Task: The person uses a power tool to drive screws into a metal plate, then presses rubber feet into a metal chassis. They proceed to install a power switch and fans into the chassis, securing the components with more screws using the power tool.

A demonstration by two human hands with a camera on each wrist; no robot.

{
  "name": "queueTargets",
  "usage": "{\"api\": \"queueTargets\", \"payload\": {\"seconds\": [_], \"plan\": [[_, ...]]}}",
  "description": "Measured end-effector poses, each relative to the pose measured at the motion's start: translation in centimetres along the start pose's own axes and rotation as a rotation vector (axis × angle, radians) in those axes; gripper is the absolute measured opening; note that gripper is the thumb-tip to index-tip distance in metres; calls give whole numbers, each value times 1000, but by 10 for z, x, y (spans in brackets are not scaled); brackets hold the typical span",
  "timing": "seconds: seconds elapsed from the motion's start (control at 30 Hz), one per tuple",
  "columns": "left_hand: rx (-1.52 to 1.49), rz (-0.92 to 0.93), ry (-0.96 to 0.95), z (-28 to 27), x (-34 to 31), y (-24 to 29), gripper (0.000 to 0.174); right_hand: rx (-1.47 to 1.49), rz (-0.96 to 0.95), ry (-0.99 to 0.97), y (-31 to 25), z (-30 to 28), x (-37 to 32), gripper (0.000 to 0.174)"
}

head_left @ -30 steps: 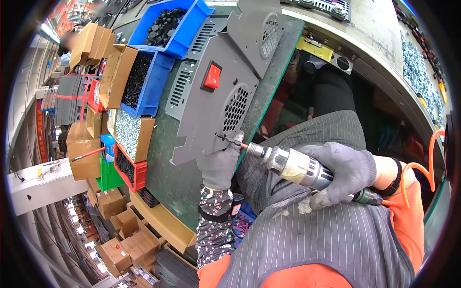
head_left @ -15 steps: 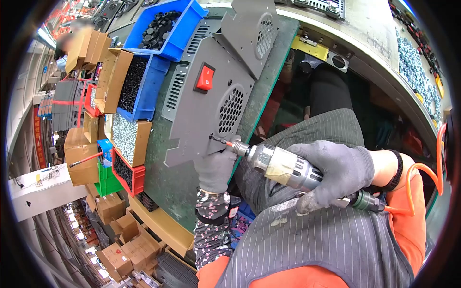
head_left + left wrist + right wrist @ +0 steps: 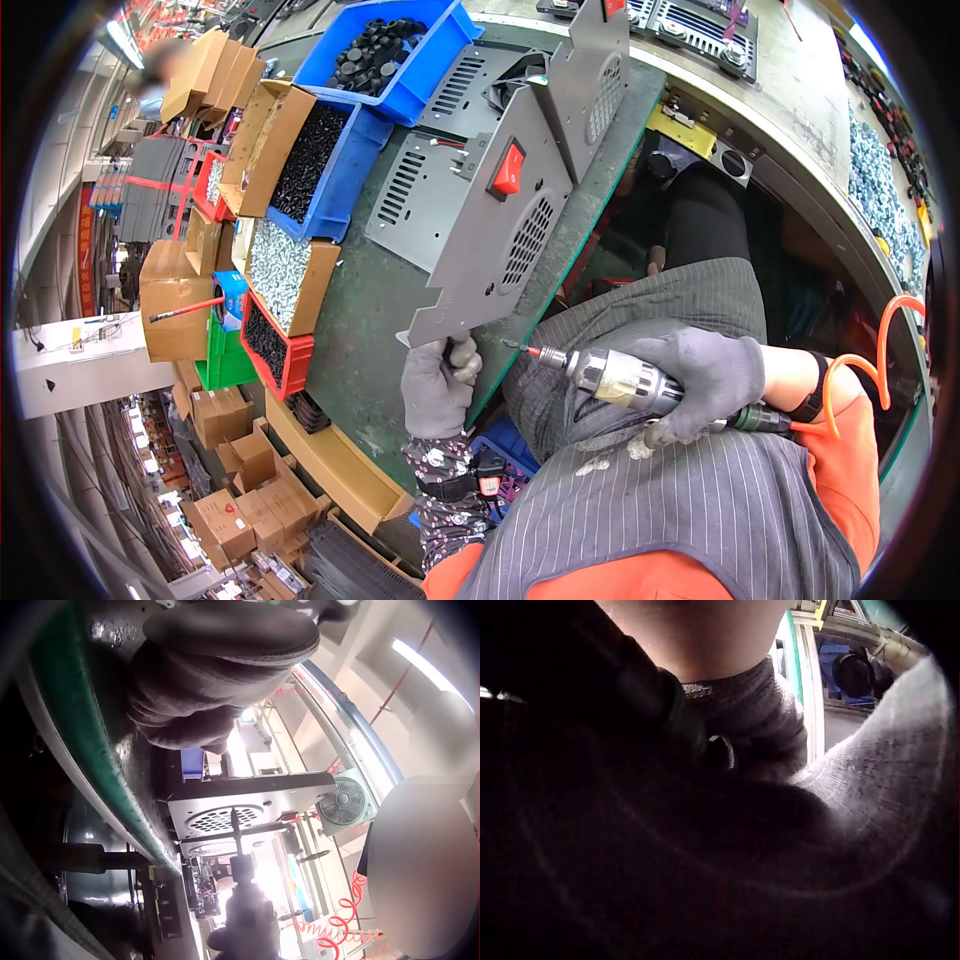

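My right hand (image 3: 705,385), in a grey glove, grips a pneumatic screwdriver (image 3: 625,382) whose bit (image 3: 520,347) points left, apart from the grey metal panel (image 3: 500,225). The panel stands upright on the bench with a red rocker switch (image 3: 508,170) and a round perforated grille (image 3: 528,240). At its lower corner my gloved left hand (image 3: 438,385) has its fingers curled in. In the left wrist view the glove (image 3: 202,697) lies apart from the panel (image 3: 247,802), nothing showing between its fingers. The right wrist view is mostly dark, with the glove (image 3: 877,750) at right.
Left of the panel stand blue bins (image 3: 325,215) of black parts, a carton (image 3: 312,290) of silver screws and a red bin (image 3: 297,365). An orange air hose (image 3: 882,350) runs from the driver. The green bench edge (image 3: 560,290) borders my lap.
The driver bit has drawn away from the panel's lower hole. My left hand has dropped from beside the bit to the panel's bottom corner, and the panel now shows more edge-on.
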State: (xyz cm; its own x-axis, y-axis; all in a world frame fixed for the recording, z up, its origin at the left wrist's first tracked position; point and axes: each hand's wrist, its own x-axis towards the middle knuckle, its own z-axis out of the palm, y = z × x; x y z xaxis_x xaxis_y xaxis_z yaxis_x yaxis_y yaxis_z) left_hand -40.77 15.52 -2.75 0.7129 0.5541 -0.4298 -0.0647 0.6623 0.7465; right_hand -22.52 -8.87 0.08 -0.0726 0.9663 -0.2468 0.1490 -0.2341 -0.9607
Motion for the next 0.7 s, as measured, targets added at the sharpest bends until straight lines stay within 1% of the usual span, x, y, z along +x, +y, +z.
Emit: {"api": "queueTargets", "payload": {"seconds": [0.03, 0.07, 0.1, 0.13, 0.17, 0.2, 0.23, 0.27, 0.33, 0.37, 0.4, 0.43, 0.47, 0.5, 0.53, 0.6, 0.7], "plan": [[-1, 0, 3, 7, -4, 0, 18, -23, 32, -27, -1, 1, 3, 64], [27, -25, 33, 11, -8, -1, 21, 21, 73, -44, -4, 1, 5, 61], [55, -51, 63, 12, -11, -1, 25, 21, 74, -48, -5, 1, 7, 61], [104, -28, 11, 7, -12, -3, 30, -7, 48, -42, -5, 1, 8, 59], [103, -29, 13, 2, -13, -5, 30, -35, 21, -36, -4, 1, 10, 58], [170, 37, -70, -4, -14, -9, 29, -34, 23, -38, -1, 2, 12, 58], [237, 102, -153, -7, -14, -11, 29, -69, -51, -10, 4, 3, 13, 58], [236, 100, -150, -6, -15, -11, 29, -103, -125, 20, 6, 3, 15, 58], [315, 123, -36, -1, -18, -11, 35, -76, -91, -7, 4, 2, 15, 59], [316, 121, -35, 2, -19, -12, 35, -51, -60, -31, 4, 2, 14, 59], [413, 137, 9, 5, -20, -12, 37, -50, -60, -31, 5, 3, 15, 59], [510, 153, 53, 8, -20, -12, 40, -80, -102, -13, 7, 3, 15, 58], [512, 151, 51, 11, -21, -11, 40, -109, -145, 6, 9, 4, 15, 58], [572, 144, 45, 14, -21, -10, 41, -107, -144, 8, 8, 4, 15, 58], [631, 137, 39, 16, -21, -10, 42, -67, -116, -13, 7, 4, 14, 57], [647, 147, 38, 19, -21, -10, 42, -26, -90, -32, 6, 3, 13, 56], [653, 152, 19, 22, -20, -10, 41, -19, -96, -20, 6, 3, 10, 56]]}}
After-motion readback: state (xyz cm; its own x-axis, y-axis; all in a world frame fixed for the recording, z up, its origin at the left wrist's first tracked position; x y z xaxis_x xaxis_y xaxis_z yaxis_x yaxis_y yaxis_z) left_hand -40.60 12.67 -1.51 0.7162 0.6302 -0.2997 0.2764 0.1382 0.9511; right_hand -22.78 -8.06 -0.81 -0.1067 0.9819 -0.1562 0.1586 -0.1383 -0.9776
